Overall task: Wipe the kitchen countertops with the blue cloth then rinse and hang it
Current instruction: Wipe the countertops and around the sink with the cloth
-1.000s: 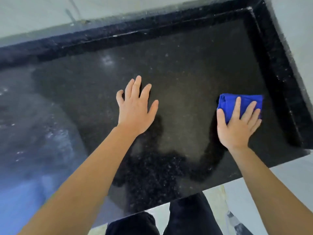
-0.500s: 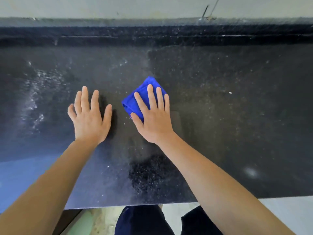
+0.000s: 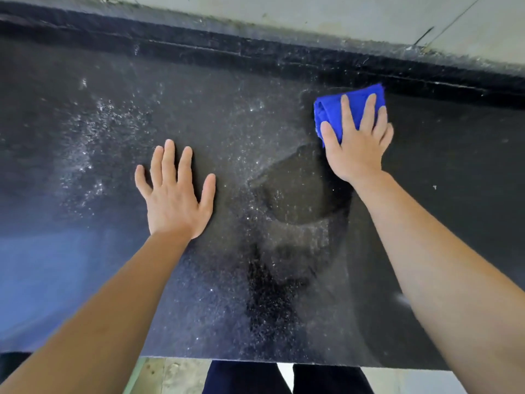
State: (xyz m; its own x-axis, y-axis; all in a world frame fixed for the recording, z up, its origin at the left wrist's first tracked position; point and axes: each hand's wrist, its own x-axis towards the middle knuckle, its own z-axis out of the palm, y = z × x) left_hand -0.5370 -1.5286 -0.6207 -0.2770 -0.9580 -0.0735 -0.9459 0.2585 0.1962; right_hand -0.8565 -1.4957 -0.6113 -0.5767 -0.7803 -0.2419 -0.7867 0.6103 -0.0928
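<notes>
The folded blue cloth (image 3: 331,112) lies on the black speckled countertop (image 3: 255,137), far right, close to the raised back ledge. My right hand (image 3: 356,140) presses flat on top of it with straight, spread fingers; most of the cloth is hidden under the palm. My left hand (image 3: 174,191) rests flat on the bare counter to the left of centre, fingers spread, holding nothing. A damp wiped streak curves down from the cloth toward the front edge.
A raised black ledge (image 3: 284,56) runs along the back of the counter under a pale wall (image 3: 341,15). The counter's front edge (image 3: 284,361) is at the bottom, with my dark trousers (image 3: 244,378) and pale floor below it.
My right hand has slid the cloth from beside my left hand out to the far right, near the back ledge. The left hand has stayed flat on the counter.
</notes>
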